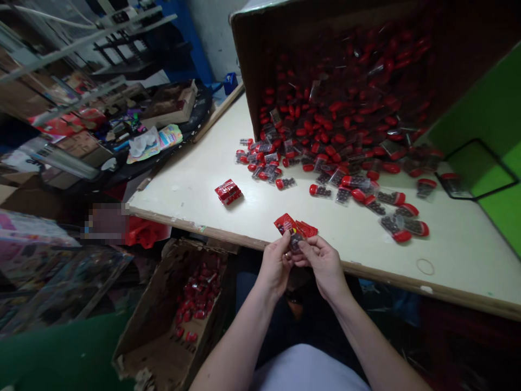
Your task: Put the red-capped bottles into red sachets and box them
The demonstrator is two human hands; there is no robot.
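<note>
Both hands meet at the table's front edge, around one small packet. My left hand point(277, 262) pinches the left side of a red printed card point(286, 224) with a dark clear-wrapped piece point(295, 241) at its lower end. My right hand point(321, 262) has thumb and fingers closed on the right side of the same packet. Just behind the fingers, more red cards point(308, 228) lie on the white table point(187, 190). To the left sits a small stack of red packets point(228, 191). Part of the held packet is hidden by the fingers.
A large cardboard box point(246, 65) on its side spills red-capped packs of dark beads point(319, 190) over the table. A lower cardboard box point(142, 326) holds red packs. A rubber band point(425, 266) and a black wire frame point(480, 168) are at right, cluttered shelving at left.
</note>
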